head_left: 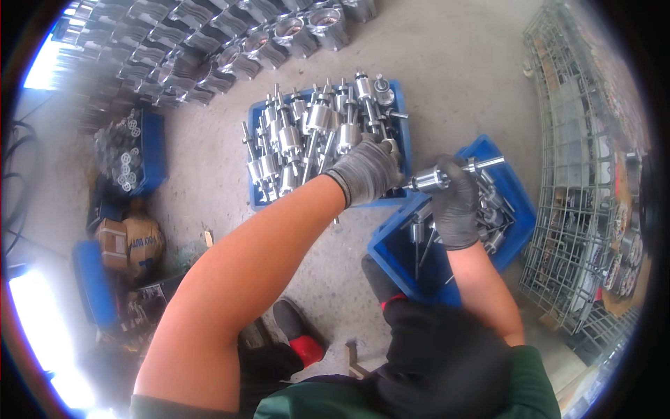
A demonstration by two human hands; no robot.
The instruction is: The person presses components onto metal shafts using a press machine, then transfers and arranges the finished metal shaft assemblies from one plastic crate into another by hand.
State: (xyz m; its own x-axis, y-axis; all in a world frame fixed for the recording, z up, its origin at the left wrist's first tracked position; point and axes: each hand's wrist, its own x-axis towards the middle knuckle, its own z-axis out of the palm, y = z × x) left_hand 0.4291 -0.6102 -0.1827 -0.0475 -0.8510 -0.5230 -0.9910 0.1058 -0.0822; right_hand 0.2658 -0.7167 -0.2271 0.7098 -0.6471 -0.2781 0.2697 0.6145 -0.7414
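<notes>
Two blue plastic bins on the concrete floor contain motor rotors with steel shafts. The heaped blue bin, ahead of the operator, is filled above its rim with bin rotors, most with shafts pointing up or leaning. The angled blue bin, to the right, carries a looser, shallower load, including a small rotor near its left side; bare inner wall is visible there. Judged from this distribution, handling is partway along: both bins hold parts, and one held rotor is not set down in either. Which load counts as finished and which as outstanding cannot be determined from this view. The right hand, in a grey glove, is closed around the held rotor above the angled bin. The rotor lies roughly crosswise, its body projecting left of the grip and its shaft right, with the right forearm rising from the lower right. The left hand, also gloved, is at the near right corner of the heaped bin, knuckles up, fingers directed away from the operator; the left forearm extends diagonally from the lower left. Its fingertips are hidden among the parts, so whether it grips one cannot be confirmed.
</notes>
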